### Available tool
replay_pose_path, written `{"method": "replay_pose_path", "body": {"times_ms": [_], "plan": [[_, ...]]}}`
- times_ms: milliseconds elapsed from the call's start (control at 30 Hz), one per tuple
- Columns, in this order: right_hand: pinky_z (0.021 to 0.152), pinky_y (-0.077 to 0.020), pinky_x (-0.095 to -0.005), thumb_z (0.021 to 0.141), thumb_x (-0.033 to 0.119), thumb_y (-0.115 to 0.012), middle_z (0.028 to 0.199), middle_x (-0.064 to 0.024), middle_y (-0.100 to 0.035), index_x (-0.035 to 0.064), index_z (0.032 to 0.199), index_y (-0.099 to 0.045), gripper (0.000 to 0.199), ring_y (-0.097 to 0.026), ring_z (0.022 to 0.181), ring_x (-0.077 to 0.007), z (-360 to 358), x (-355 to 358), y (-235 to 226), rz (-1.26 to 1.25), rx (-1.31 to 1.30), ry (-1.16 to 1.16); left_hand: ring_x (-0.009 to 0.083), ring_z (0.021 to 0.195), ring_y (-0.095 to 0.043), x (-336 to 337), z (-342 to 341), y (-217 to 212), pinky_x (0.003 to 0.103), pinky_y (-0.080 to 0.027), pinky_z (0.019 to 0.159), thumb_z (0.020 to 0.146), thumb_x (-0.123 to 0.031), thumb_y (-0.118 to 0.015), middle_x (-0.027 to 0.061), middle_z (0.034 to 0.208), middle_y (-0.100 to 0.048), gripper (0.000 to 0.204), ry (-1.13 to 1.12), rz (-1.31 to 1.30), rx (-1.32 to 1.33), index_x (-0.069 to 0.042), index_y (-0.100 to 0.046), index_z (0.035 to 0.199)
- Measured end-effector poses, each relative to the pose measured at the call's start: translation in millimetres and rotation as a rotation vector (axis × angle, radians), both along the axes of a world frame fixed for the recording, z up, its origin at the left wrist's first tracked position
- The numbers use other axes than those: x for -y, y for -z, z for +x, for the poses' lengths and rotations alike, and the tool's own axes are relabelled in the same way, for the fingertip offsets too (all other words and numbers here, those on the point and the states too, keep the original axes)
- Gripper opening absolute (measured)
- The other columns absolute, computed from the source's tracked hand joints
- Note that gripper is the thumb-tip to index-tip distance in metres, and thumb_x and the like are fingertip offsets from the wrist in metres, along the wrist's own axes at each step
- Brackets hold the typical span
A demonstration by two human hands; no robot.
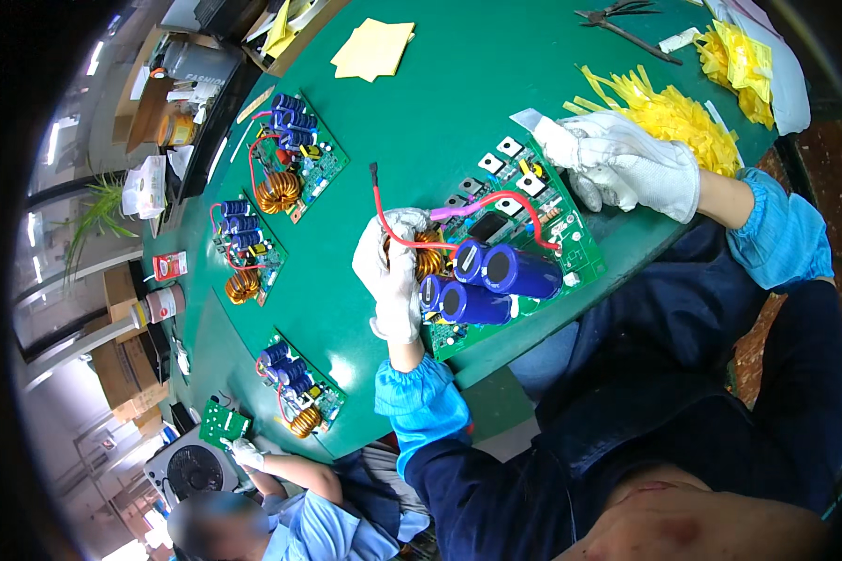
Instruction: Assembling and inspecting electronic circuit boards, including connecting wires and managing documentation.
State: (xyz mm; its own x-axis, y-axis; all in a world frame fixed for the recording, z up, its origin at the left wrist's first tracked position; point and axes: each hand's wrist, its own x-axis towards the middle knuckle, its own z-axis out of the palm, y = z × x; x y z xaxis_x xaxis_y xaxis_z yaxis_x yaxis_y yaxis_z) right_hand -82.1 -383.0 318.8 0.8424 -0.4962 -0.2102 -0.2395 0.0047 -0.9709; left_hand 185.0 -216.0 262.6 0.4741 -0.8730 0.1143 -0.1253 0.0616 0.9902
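Observation:
A green circuit board (585, 245) lies at the table's near edge, tilted in the view. On it stand several large blue capacitors (524, 271), a copper-wound coil (429, 257) and a row of metal-tabbed transistors (510, 147). A red wire (543, 224) with a pink sleeve loops over the board to a dark end beyond my left hand. My left hand (393, 276), white-gloved, is closed round the board's left side by the coil. At the far right corner my gloved right hand (627, 166) pinches a small pale flat piece (528, 119); its kind is unclear.
Yellow strips (674, 117) lie in a heap beyond my right hand, with pliers (631, 33) farther back. Yellow sheets (374, 50) lie at the far side. Several similar boards (299, 159) stand at the left. A co-worker's gloved hand (247, 454) holds another green board (223, 423).

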Motion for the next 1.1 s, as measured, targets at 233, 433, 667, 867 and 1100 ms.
{"method": "replay_pose_path", "body": {"times_ms": [233,433,667,867,1100], "plan": [[0.047,-0.0432,-0.0239,0.101,0.038,-0.039,0.067,-0.0067,-0.063,0.0043,0.102,-0.057,0.038,-0.057,0.055,-0.0101,-3.9,-3.3,-2.3,-0.05,-0.029,0.005,0.0149,0.079,-0.063,-1.5,-7.6,-7.4,0.028,-0.052,0.074,0.094,-0.004,-0.053,0.0093,0.088,-0.068,0.014,0.01,0.023,0.004,0.005,-0.063,0.096],[0.046,-0.0425,-0.0231,0.102,0.039,-0.038,0.066,-0.0086,-0.061,0.0039,0.101,-0.057,0.039,-0.057,0.054,-0.0116,0.8,-8.2,-14.3,-0.04,-0.166,0.056,0.0169,0.081,-0.063,-5.3,-13.6,-14.1,0.03,-0.052,0.077,0.093,-0.004,-0.053,0.0109,0.09,-0.068,0.014,0.003,0.047,0.001,0.005,-0.063,0.093],[0.041,-0.0381,-0.0216,0.098,0.058,-0.042,0.062,-0.0059,-0.056,0.0052,0.093,-0.059,0.056,-0.05,0.046,-0.0082,4.0,-10.8,-13.1,-0.006,-0.176,0.121,0.0177,0.083,-0.064,-7.9,-12.3,-14.7,0.031,-0.053,0.078,0.093,-0.005,-0.053,0.0108,0.091,-0.069,0.014,0.0,0.108,0.093,0.004,-0.064,0.093],[0.038,-0.0336,-0.0214,0.097,0.064,-0.038,0.059,-0.0043,-0.054,0.0055,0.086,-0.058,0.062,-0.044,0.042,-0.0075,11.8,-7.7,-4.6,0.008,-0.297,0.158,0.0178,0.083,-0.066,-6.3,-12.1,-10.8,0.031,-0.053,0.079,0.091,-0.005,-0.055,0.011,0.09,-0.07,0.012,0.009,0.127,0.111,0.003,-0.064,0.091],[0.037,-0.0334,-0.0219,0.096,0.067,-0.039,0.059,-0.0029,-0.052,0.0071,0.079,-0.055,0.064,-0.044,0.04,-0.0074,14.1,0.0,6.3,0.001,-0.418,0.094,0.0177,0.079,-0.066,-3.9,-17.3,-16.2,0.031,-0.052,0.075,0.09,-0.007,-0.057,0.0102,0.085,-0.07,0.011,0.005,0.195,0.198,0.0,-0.065,0.091]]}}
